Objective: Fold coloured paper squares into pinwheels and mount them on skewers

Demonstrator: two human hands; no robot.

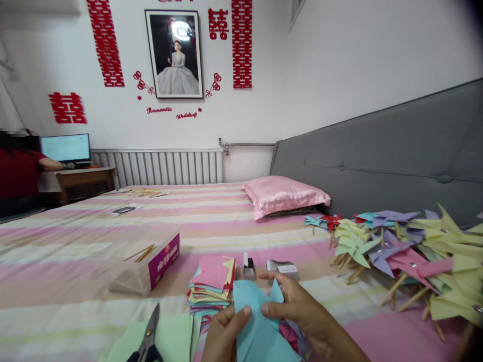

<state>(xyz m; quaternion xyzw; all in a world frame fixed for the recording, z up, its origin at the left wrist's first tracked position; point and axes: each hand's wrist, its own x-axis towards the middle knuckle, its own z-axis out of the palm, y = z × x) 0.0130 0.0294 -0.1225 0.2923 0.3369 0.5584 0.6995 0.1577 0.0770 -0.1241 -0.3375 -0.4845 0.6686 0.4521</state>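
Note:
A light blue paper sheet [256,322] with folded-in corners sits low in the middle of the view. My left hand [222,334] pinches its left side with thumb on top. My right hand [302,314] holds its right side, fingers pressing a folded point toward the centre. Just behind lies a stack of coloured paper squares [212,289], pink on top. A small stapler [249,269] and a little box [285,269] rest beyond the sheet on the striped bed [94,236].
A heap of finished paper pinwheels [407,251] on wooden sticks fills the right. Scissors [148,339] lie on green paper [171,337] at lower left. A cardboard box [145,269] holds sticks. A pink pillow [285,196] sits by the grey headboard. A person in red sits at a desk far left.

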